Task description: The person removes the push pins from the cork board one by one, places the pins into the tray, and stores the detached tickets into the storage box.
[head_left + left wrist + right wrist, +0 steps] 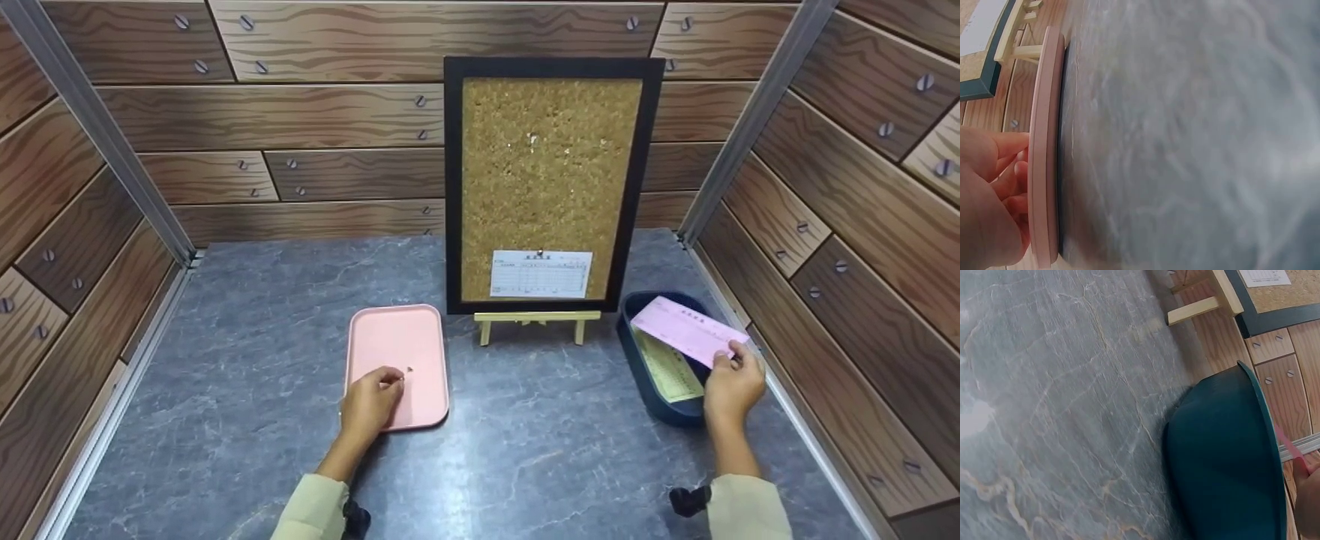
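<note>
My left hand [369, 401] is over the pink tray [375, 330], thumb and fingertips pinching what looks like a tiny pin, mostly hidden. A small dark pin [409, 369] lies on the tray just beyond those fingertips. In the left wrist view, the tray's rim [1044, 169] covers the fingertips. My right hand [733, 386] pinches the near right corner of a pink printed slip [686, 328], held tilted over the dark blue-green basket [649, 382]. A yellow-green slip [671, 371] lies inside the basket. The right wrist view shows mostly the basket's outer wall [1219, 455].
A black-framed corkboard [551, 187] stands on a small wooden easel [536, 317] at the back. A white printed slip [541, 274] is pinned low on the cork. Wood-patterned walls [337, 112] enclose the grey marbled table [517, 442] on three sides.
</note>
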A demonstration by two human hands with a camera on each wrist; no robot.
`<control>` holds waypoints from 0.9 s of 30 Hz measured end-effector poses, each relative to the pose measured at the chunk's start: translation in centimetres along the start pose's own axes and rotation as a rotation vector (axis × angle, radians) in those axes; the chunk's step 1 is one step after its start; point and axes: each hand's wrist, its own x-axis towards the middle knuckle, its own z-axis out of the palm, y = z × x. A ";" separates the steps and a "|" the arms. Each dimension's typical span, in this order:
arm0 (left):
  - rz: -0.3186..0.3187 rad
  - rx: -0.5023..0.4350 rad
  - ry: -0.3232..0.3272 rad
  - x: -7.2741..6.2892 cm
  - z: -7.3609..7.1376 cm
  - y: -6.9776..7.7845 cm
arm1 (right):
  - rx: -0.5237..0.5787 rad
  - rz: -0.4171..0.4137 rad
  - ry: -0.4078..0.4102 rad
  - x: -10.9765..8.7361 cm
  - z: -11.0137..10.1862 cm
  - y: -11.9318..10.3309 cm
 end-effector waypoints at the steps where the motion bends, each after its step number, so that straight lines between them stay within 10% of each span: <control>1: -0.002 0.003 -0.003 0.0 0.0 0.0 | -0.018 0.010 -0.008 0.0 0.1 0.0; 27: 0.016 0.055 -0.041 0.0 0.1 0.0 | -0.210 -0.001 -0.173 -1.4 -0.4 -0.8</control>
